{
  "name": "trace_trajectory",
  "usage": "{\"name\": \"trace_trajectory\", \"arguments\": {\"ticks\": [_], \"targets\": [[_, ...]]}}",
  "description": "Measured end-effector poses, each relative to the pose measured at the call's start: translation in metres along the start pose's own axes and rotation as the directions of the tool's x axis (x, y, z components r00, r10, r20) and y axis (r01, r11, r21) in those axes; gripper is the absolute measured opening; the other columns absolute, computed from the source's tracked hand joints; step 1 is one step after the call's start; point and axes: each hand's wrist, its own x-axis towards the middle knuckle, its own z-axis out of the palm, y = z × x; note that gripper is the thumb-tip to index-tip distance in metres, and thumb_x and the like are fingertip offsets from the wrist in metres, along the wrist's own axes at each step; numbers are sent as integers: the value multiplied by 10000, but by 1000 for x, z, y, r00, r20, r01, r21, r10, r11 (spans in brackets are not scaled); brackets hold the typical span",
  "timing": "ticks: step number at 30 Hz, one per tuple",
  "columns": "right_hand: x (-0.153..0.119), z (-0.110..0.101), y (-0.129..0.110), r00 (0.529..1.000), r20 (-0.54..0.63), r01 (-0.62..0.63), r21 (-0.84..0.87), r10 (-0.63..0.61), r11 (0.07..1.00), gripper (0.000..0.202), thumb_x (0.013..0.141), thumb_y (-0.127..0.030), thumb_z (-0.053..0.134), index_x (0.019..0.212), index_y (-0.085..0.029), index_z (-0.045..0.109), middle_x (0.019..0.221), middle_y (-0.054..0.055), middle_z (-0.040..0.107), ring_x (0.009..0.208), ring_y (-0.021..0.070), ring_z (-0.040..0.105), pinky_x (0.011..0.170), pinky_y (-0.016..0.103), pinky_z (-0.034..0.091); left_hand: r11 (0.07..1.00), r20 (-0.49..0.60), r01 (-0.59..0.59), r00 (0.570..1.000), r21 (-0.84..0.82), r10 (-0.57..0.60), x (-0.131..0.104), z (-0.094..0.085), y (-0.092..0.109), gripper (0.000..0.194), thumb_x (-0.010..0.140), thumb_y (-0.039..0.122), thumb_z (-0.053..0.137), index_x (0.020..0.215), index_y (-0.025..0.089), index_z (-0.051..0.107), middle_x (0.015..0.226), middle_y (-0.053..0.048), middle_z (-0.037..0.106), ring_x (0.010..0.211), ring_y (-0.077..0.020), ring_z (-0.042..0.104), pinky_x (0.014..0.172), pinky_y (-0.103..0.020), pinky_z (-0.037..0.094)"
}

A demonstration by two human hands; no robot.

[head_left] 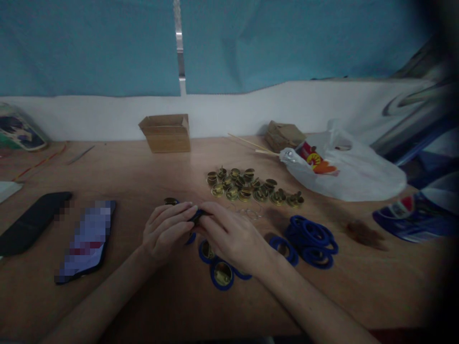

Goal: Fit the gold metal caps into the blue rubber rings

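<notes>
Over the middle of the table, my left hand point(167, 229) and my right hand point(233, 236) meet at the fingertips. Between them they pinch a blue ring point(196, 216), mostly covered by the fingers; whether a brass piece sits inside it I cannot tell. Below my right hand lie brass discs fitted in blue rings, one of them a ringed brass disc point(222, 274). A brass piece point(171, 201) shows just behind my left fingers. Beyond my right hand stand several brass pieces point(245, 193) in a group. Right of my right wrist is a pile of loose blue rings point(311, 239).
At the back are an open cardboard box point(168, 134), a brown package point(284, 135) and a white plastic bag point(358, 167) with thin sticks beside it. A phone point(88, 241) and a black flat case point(32, 222) lie left. A blue packet point(412, 217) is at right.
</notes>
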Motion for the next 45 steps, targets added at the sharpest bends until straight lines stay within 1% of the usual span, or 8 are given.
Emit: {"name": "trace_trajectory", "arguments": {"ticks": [11, 25, 29, 33, 38, 40, 43, 45], "targets": [[0, 6, -3, 1000, -29, -5, -39, 4, 999, 338, 978, -141, 333, 789, -127, 613, 903, 118, 663, 752, 178, 614, 631, 294, 527, 999, 7, 45, 999, 30, -45, -10, 3, 0, 155, 823, 200, 693, 911, 221, 568, 976, -20, 774, 929, -182, 732, 784, -315, 516], [-3, 7, 0, 994, 48, -102, 101, 97, 990, 202, 965, -155, 391, 898, -166, 581, 998, 102, 636, 895, 199, 616, 788, 319, 549, 993, 7, 68, 998, 93, -69, -4, 7, 4, 179, 820, 218, 700, 920, 224, 552, 920, 2, 780, 863, -163, 744, 749, -309, 495], [-1, 4, 3, 995, -10, -96, 207, 100, 974, 117, 962, -237, 489, 965, -164, 581, 1074, 106, 617, 980, 202, 617, 848, 324, 542, 982, -39, 168, 985, 86, -166, -5, 12, 3, 261, 780, 245, 737, 960, 234, 548, 954, 2, 772, 851, -173, 740, 754, -324, 511], [1, 4, 10, 987, -48, -131, 319, 154, 939, 112, 927, -255, 565, 1011, -181, 552, 1050, 80, 606, 949, 182, 617, 809, 307, 542, 929, -76, 349, 937, 121, -342, -8, 15, 3, 399, 706, 287, 798, 1023, 255, 557, 939, 2, 759, 783, -165, 709, 689, -304, 552], [0, 9, 13, 960, -37, -246, 365, 278, 898, 190, 885, -327, 632, 968, -185, 537, 880, 36, 614, 799, 159, 609, 707, 279, 514, 843, 74, 533, 840, 73, -538, -11, 14, 6, 460, 694, 231, 799, 1071, 238, 536, 1016, -46, 737, 906, -204, 707, 714, -316, 595], [0, 12, 12, 931, -46, -320, 375, 362, 870, 228, 855, -370, 664, 904, -192, 530, 799, 12, 609, 735, 149, 602, 662, 260, 493, 859, 121, 510, 851, 48, -511, -10, 14, 8, 450, 722, 209, 773, 1097, 233, 527, 1014, -53, 736, 914, -209, 712, 733, -324, 600], [1, 14, 12, 880, -28, -427, 394, 475, 814, 252, 839, -385, 672, 805, -205, 499, 695, -24, 574, 639, 128, 574, 582, 230, 452, 907, 133, 421, 898, 26, -420, -7, 17, 13, 432, 748, 178, 740, 1122, 235, 532, 986, -41, 735, 860, -187, 723, 733, -302, 602], [1, 15, 13, 864, -4, -455, 418, 503, 786, 233, 841, -353, 665, 799, -208, 488, 666, -38, 550, 607, 118, 553, 552, 220, 428, 906, 132, 424, 897, 13, -422, -6, 18, 15, 426, 748, 174, 733, 1120, 234, 535, 984, -38, 730, 845, -180, 729, 720, -285, 603]]}}
